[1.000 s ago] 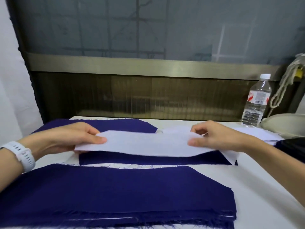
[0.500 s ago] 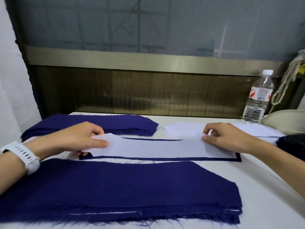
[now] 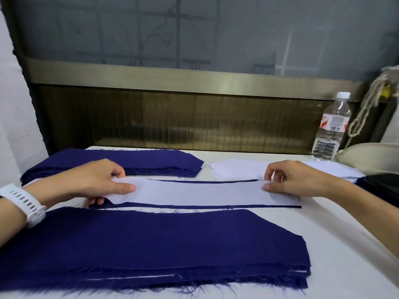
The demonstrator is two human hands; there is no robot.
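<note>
- Left hand (image 3: 86, 182): the fingers (image 3: 123, 187) pinch the left end of the white strip (image 3: 198, 193), thumb on top and fingertips tucked beneath.
- Right hand (image 3: 295, 180): thumb and curled fingers (image 3: 273, 187) pinch the strip's right end.
- White strip, spanning the gap between my two hands: a second ago it hung raised; it now lies flat on the navy piece (image 3: 129, 205), which shows only as a thin border along both long edges.
- Meaning, as I judge it: placement is nearly done and only fine alignment of the edges remains.
- Nearer me than the fingers: a navy stack (image 3: 162, 240). Beyond my left fingers: a second navy stack (image 3: 133, 158).
- Beyond my right fingers: loose white pieces (image 3: 237, 169) and a water bottle (image 3: 330, 130) on the surface (image 3: 323, 234).
</note>
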